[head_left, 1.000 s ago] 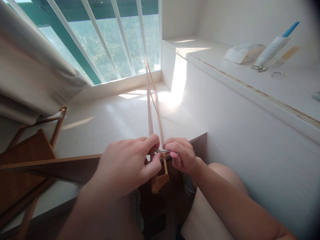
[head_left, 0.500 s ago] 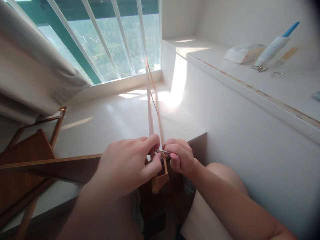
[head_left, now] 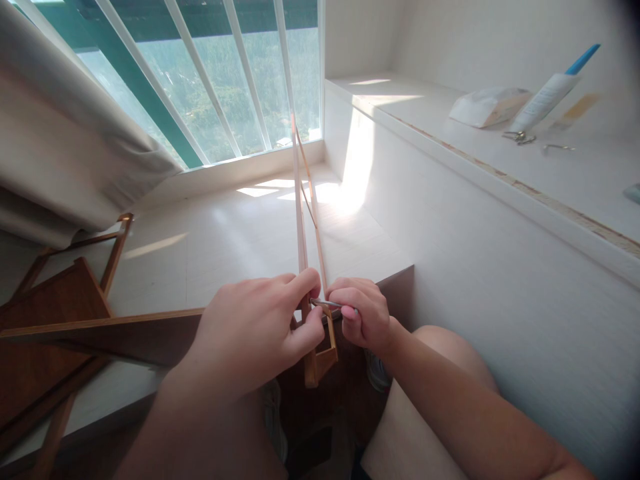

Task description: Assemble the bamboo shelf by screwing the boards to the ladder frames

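A narrow wooden frame [head_left: 311,370] stands between my hands, its long bars stretching away towards the window. My left hand [head_left: 260,327] is closed on the near part of the frame, thumb and index finger bent around one bar beside a fixing point. In my right hand [head_left: 361,312] a thin metal hex key [head_left: 327,303] is pinched between thumb and fingers. Its tip reaches the bar right by my left fingertips. Whatever fastener sits under the tip is too small and covered to make out.
Other wooden furniture parts, among them a panel [head_left: 90,327], lie at the left on a white platform [head_left: 240,240]. A raised white ledge [head_left: 425,113] at the right carries a white tube [head_left: 545,100], a plastic packet [head_left: 487,107] and small metal parts [head_left: 520,137]. A curtain [head_left: 75,127] hangs at the left.
Almost nothing differs. Both hands, the hex key and the frame keep nearly the same positions.
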A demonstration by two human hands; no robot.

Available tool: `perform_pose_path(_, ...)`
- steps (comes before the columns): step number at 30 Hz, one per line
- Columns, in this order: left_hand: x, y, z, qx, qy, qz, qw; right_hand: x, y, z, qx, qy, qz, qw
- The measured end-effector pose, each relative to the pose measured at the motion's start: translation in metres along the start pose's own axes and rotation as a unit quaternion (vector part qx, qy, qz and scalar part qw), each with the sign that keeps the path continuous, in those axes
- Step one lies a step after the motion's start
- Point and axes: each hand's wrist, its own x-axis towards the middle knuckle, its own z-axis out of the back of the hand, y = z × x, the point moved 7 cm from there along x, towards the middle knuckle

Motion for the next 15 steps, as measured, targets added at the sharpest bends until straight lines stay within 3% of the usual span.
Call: perform_pose_path(15,0.0006,0.0002,-0.0010,0.002,0.003,0.000,1.000,-0.0033,-0.0072,-0.0041,0.086,0.004,-0.057,0.995)
